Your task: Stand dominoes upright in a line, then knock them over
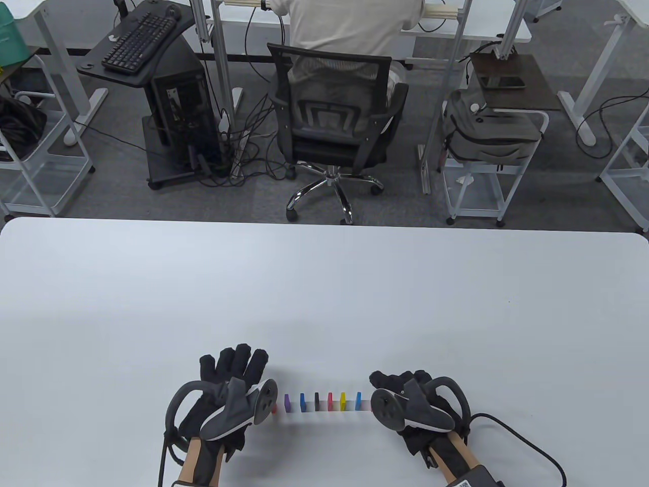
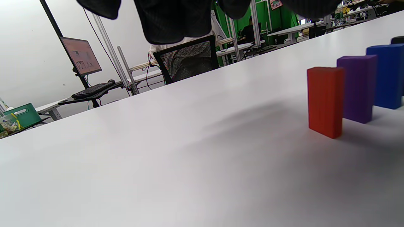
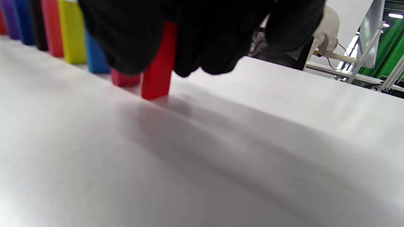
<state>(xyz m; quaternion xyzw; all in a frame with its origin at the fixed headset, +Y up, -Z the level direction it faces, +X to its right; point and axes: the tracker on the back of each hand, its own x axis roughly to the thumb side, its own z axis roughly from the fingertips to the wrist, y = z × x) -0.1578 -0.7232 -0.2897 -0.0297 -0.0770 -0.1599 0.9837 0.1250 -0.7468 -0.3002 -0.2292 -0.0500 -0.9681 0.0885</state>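
A row of upright dominoes runs across the white table (image 1: 324, 304) between my hands: purple (image 1: 287, 402), blue (image 1: 302, 401), black (image 1: 317, 401), pink-red (image 1: 330, 401), yellow (image 1: 343, 401), light blue (image 1: 359, 399). My left hand (image 1: 234, 366) lies at the row's left end with straight fingers and holds nothing. Beside it stand the end red domino (image 2: 325, 101), then the purple one (image 2: 356, 88). At the right end, my right hand (image 1: 393, 380) pinches a red domino (image 3: 157, 72) that stands on the table. Another red one (image 3: 124, 79) stands just behind it.
The glove's cable (image 1: 527, 441) trails off to the right near the front edge. Beyond the table's far edge a person sits on a black office chair (image 1: 332, 116), with a computer cart (image 1: 167, 101) to the left and a backpack (image 1: 487, 132) on a rack to the right.
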